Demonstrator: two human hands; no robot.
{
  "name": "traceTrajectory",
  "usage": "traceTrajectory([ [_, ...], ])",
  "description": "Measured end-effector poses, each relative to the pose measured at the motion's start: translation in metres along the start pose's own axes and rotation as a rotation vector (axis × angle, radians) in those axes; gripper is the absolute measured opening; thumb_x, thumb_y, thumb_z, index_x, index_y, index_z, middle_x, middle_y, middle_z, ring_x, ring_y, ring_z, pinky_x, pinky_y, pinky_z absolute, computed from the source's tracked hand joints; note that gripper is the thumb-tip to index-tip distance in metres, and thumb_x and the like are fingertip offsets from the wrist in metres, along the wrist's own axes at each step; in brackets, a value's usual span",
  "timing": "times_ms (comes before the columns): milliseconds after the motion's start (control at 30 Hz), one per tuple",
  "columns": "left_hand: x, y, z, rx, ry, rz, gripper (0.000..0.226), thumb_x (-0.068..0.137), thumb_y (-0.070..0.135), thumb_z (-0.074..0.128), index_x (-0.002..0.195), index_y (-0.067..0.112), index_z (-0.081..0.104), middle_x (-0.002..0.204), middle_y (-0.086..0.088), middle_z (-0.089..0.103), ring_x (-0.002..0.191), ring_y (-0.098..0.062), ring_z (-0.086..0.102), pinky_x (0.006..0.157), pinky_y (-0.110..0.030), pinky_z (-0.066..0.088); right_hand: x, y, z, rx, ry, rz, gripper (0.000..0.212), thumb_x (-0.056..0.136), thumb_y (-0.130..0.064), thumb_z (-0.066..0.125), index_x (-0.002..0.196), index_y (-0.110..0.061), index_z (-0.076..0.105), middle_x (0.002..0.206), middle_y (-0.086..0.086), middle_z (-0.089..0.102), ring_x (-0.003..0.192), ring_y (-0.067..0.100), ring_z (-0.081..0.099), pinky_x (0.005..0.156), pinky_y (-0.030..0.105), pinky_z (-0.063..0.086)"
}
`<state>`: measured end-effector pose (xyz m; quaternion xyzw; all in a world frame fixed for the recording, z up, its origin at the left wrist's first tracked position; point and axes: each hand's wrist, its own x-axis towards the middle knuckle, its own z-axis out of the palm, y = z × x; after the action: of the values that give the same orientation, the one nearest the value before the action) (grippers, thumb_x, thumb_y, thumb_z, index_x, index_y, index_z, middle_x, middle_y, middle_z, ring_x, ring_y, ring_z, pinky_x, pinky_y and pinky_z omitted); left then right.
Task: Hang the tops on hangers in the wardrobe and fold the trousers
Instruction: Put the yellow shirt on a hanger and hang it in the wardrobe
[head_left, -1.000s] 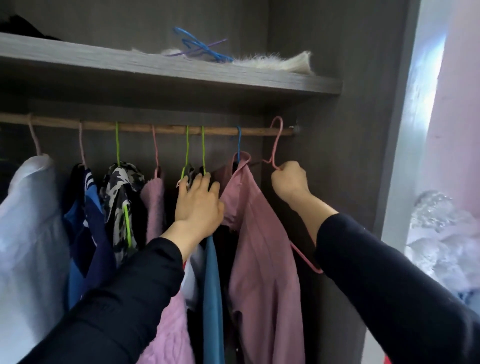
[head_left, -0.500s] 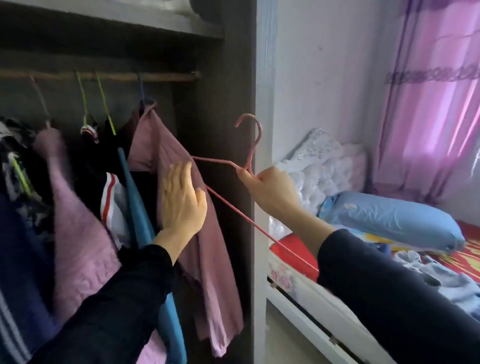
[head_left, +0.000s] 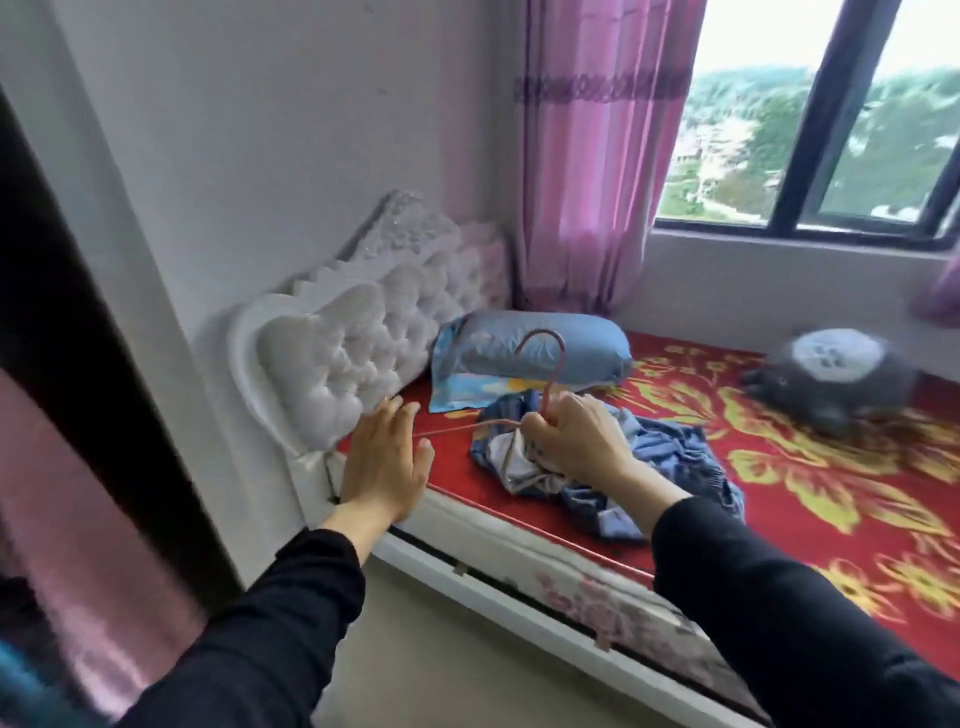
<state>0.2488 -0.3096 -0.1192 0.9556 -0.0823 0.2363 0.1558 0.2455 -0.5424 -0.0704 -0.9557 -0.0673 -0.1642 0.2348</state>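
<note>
The head view, blurred by motion, looks down over a bed with a red bedspread (head_left: 810, 499) patterned in yellow flowers. The right hand (head_left: 576, 441) is curled round the neck of a thin pink hanger (head_left: 555, 375), thumb and fingers pinching the wire just below the hook. The hook stands upright above the knuckles, in front of a blue pillow (head_left: 582, 348). One arm of the hanger runs left from this grip towards the left hand (head_left: 387, 462). The left hand is spread flat with its fingers straight and together, palm away from the camera, and it holds nothing. It hangs before the near corner of the mattress and the white tufted headboard (head_left: 358, 353). Whether its fingers touch the hanger's tip cannot be told. Directly under and beyond the right hand lies a crumpled blue striped garment (head_left: 680, 457) on the bedspread, near the bed's front edge. The hand is just above or against it; contact is unclear. A grey plush toy (head_left: 831, 384) sits farther right on the bed. A pink curtain (head_left: 597, 156) hangs beside the window (head_left: 831, 130). At the far left is the dark wardrobe edge (head_left: 57, 322), with a blurred pink garment (head_left: 88, 525) hanging inside it.
</note>
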Motion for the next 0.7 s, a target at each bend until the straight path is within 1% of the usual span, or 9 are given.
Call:
traceTrajectory([
  [100,0.014,0.086,0.065,-0.001,-0.109,0.065,0.051,0.096,0.034,0.041,0.141,0.011,0.04,0.149,-0.011,0.036,0.14,-0.025,0.027,0.116,-0.037,0.018,-0.019,0.092,-0.024,-0.012,-0.062,0.073,0.041,0.089,-0.037,0.051,0.058,-0.013,0.039,0.07,0.014,0.055,0.066,0.03,0.053,0.059,0.034,0.034],
  [167,0.022,0.143,0.105,-0.023,-0.185,0.1,0.052,0.096,0.037,0.038,0.142,0.013,0.038,0.151,-0.01,0.034,0.141,-0.023,0.024,0.117,-0.037,0.016,-0.031,0.149,-0.041,-0.015,-0.09,0.151,0.04,0.09,-0.034,0.049,0.058,-0.014,0.037,0.074,0.016,0.061,0.069,0.032,0.058,0.058,0.032,0.032],
  [233,0.027,0.196,0.14,-0.052,-0.264,0.136,0.052,0.096,0.038,0.037,0.143,0.015,0.036,0.152,-0.009,0.032,0.142,-0.022,0.022,0.117,-0.036,0.014,-0.044,0.201,-0.058,-0.039,-0.121,0.214,0.039,0.091,-0.032,0.047,0.057,-0.016,0.036,0.079,0.015,0.064,0.073,0.032,0.059,0.059,0.031,0.031],
  [300,0.033,0.242,0.17,-0.046,-0.304,0.197,0.051,0.096,0.039,0.038,0.142,0.017,0.037,0.151,-0.008,0.033,0.141,-0.022,0.023,0.117,-0.036,0.016,-0.054,0.246,-0.074,-0.043,-0.136,0.284,0.034,0.09,-0.03,0.046,0.06,-0.015,0.04,0.082,0.015,0.065,0.076,0.033,0.058,0.06,0.033,0.033],
  [367,0.043,0.281,0.196,-0.04,-0.326,0.244,0.048,0.095,0.039,0.039,0.138,0.018,0.039,0.147,-0.006,0.036,0.138,-0.022,0.028,0.115,-0.036,0.02,-0.059,0.287,-0.087,-0.029,-0.129,0.369,0.029,0.09,-0.029,0.045,0.065,-0.014,0.044,0.081,0.014,0.064,0.075,0.033,0.058,0.061,0.034,0.038],
  [433,0.055,0.313,0.22,-0.041,-0.368,0.268,0.047,0.095,0.039,0.039,0.137,0.018,0.041,0.146,-0.007,0.037,0.136,-0.023,0.03,0.113,-0.035,0.021,-0.061,0.322,-0.096,0.024,-0.105,0.457,0.031,0.09,-0.027,0.045,0.061,-0.015,0.043,0.071,0.008,0.059,0.067,0.029,0.054,0.059,0.034,0.038],
  [500,0.066,0.337,0.246,-0.039,-0.419,0.29,0.048,0.096,0.038,0.039,0.138,0.017,0.041,0.147,-0.008,0.037,0.136,-0.024,0.032,0.113,-0.036,0.022,-0.059,0.353,-0.099,0.09,-0.09,0.524,0.032,0.09,-0.025,0.044,0.059,-0.016,0.04,0.064,0.005,0.054,0.06,0.024,0.049,0.058,0.037,0.039],
  [600,0.086,0.363,0.287,-0.026,-0.459,0.327,0.045,0.096,0.037,0.038,0.135,0.016,0.043,0.142,-0.007,0.041,0.132,-0.024,0.035,0.11,-0.035,0.024,-0.045,0.393,-0.098,0.151,-0.094,0.596,0.029,0.09,-0.024,0.045,0.065,-0.011,0.049,0.069,0.014,0.062,0.061,0.03,0.056,0.06,0.044,0.049],
  [700,0.118,0.382,0.329,-0.052,-0.499,0.343,0.042,0.096,0.035,0.038,0.133,0.016,0.045,0.137,-0.006,0.044,0.128,-0.024,0.038,0.108,-0.034,0.026,-0.015,0.435,-0.092,0.167,-0.109,0.632,0.03,0.091,-0.025,0.045,0.071,-0.003,0.054,0.074,0.016,0.066,0.065,0.036,0.06,0.06,0.046,0.05],
])
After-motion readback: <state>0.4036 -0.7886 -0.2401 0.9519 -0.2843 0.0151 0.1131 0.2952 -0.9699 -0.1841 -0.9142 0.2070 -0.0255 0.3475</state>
